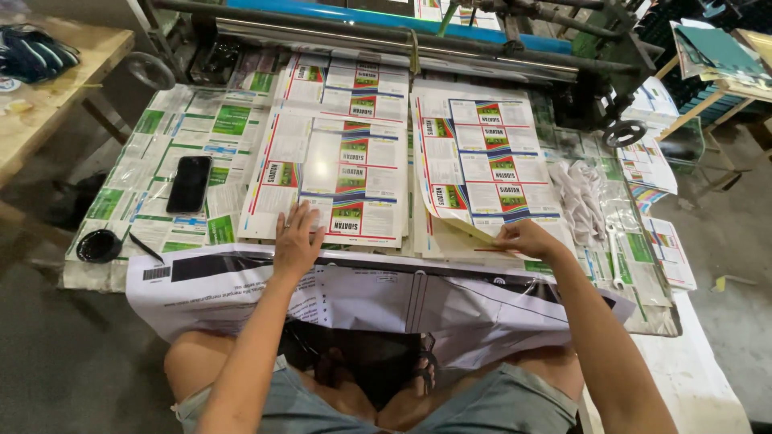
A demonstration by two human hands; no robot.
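My left hand (296, 239) lies flat, fingers spread, on the near edge of a stack of printed sheets (334, 173) with red, green and blue label blocks. My right hand (523, 239) pinches the near corner of a second stack of printed sheets (482, 157) to the right, lifting a sheet so its corner curls up; a thin stick-like tool shows at the fingers. A large white printed sheet (362, 293) drapes over the table edge onto my lap.
A black phone (190, 183) lies left of the stacks, with a black round lid (99, 245) and a pen nearby. White gloves (581, 197) lie at right. Machine rollers (386, 32) run along the back; wooden tables stand on both sides.
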